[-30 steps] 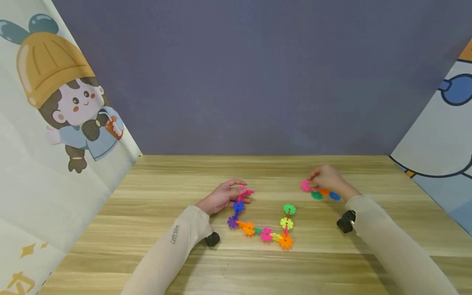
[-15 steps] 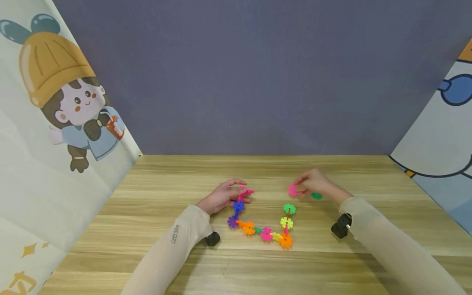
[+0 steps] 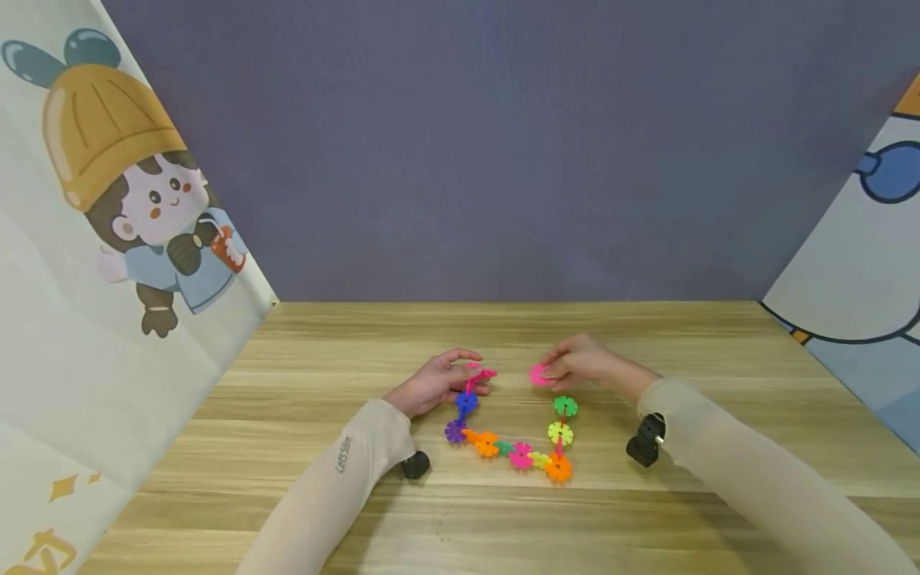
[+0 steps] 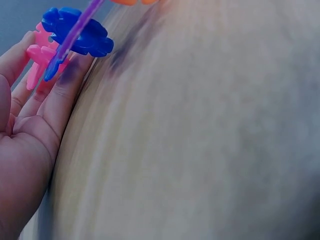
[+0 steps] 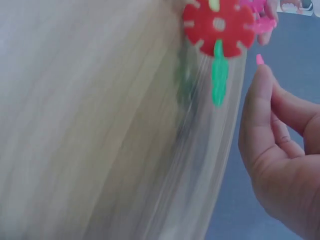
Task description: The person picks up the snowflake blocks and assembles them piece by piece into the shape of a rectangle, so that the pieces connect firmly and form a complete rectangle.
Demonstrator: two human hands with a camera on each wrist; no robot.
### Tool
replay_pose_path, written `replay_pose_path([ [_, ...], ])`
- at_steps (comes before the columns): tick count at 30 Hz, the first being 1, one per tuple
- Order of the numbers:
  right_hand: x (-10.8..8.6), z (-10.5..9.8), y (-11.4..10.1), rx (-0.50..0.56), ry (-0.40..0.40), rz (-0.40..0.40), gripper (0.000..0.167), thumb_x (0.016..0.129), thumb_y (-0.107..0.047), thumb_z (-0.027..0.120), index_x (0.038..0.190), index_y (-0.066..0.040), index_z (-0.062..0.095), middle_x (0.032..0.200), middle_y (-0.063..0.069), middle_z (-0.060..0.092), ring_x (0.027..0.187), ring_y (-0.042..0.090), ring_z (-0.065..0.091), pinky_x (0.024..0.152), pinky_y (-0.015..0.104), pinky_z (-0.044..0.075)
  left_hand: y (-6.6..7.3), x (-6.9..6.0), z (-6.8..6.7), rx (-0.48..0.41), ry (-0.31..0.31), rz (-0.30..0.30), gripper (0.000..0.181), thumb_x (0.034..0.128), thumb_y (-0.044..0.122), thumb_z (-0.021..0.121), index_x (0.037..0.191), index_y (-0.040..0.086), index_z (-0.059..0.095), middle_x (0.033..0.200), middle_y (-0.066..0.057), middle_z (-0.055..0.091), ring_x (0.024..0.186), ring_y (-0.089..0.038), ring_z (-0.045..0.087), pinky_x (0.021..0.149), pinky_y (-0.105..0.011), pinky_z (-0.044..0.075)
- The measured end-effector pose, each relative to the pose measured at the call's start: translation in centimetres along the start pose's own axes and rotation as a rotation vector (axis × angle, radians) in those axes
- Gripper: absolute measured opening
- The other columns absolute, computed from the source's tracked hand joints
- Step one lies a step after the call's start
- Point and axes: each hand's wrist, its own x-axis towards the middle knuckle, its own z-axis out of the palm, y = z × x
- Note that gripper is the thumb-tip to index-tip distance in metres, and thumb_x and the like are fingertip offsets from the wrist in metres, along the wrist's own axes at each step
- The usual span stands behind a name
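Note:
A chain of linked flower-shaped discs lies on the table in a U, from pink and blue (image 3: 466,401) on the left, through orange (image 3: 486,445) and pink (image 3: 521,455), to yellow (image 3: 561,434) and green (image 3: 565,406) on the right. My left hand (image 3: 434,385) pinches the pink discs (image 3: 483,374) at the chain's left end; the left wrist view shows the blue disc (image 4: 77,32) beside its fingers. Between thumb and fingers my right hand (image 3: 585,361) pinches a loose pink disc (image 3: 540,374), behind the green end. In the right wrist view a red disc (image 5: 218,24) joins the green one (image 5: 219,75).
The wooden table (image 3: 359,511) extends around the chain, with a grey-blue wall (image 3: 460,160) behind it. Cartoon-printed sheets (image 3: 43,383) flank it on both sides. Black wrist cameras sit under both wrists.
My right hand has moved left with the pink disc, toward the left hand. The green, orange and blue pieces beneath it earlier are no longer seen there. My left hand has stayed in place.

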Motion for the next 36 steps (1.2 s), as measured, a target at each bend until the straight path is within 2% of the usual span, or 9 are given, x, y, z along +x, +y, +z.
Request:
replay_pose_path([
  [4,0.5,1.0,-0.2,0.09,-0.033,0.024,0.035,0.092,0.007,0.062,0.124,0.02,0.055,0.09,0.012,0.07,0.073,0.016,0.07,0.073,0.033,0.062,0.1,-0.1,0.0,0.003,0.0,-0.004,0.043,0.1038,0.009,0.053,0.144,0.002,0.039,0.134,-0.017,0.061,0.105,-0.022,0.069,0.077,-0.028,0.059],
  [13,2.1,3.6,-0.5,0.272,-0.022,0.051,0.035,0.093,0.011,0.059,0.125,0.024,0.051,0.093,0.018,0.067,0.073,0.018,0.07,0.075,0.034,0.061,0.3,0.1,-0.2,0.001,0.013,-0.014,0.04,0.1044,0.009,0.052,0.142,0.002,0.04,0.133,-0.02,0.06,0.109,-0.027,0.067,0.084,-0.036,0.059],
  [27,3.0,4.4,-0.8,0.319,-0.042,0.053,0.036,0.095,0.011,0.056,0.128,0.023,0.049,0.094,0.017,0.067,0.074,0.019,0.071,0.077,0.033,0.061,0.5,0.3,-0.3,0.022,0.048,-0.031,0.039,0.1038,0.008,0.052,0.141,0.001,0.041,0.124,-0.022,0.065,0.104,-0.025,0.069,0.081,-0.034,0.06],
  [36,3.3,5.0,-0.9,0.325,-0.003,0.07,0.033,0.093,0.012,0.057,0.125,0.021,0.051,0.092,0.018,0.066,0.073,0.019,0.071,0.076,0.034,0.061,0.5,0.4,-0.2,0.024,0.05,-0.022,0.039,0.1038,0.008,0.053,0.14,0.0,0.041,0.119,-0.023,0.067,0.099,-0.021,0.071,0.078,-0.03,0.06],
])
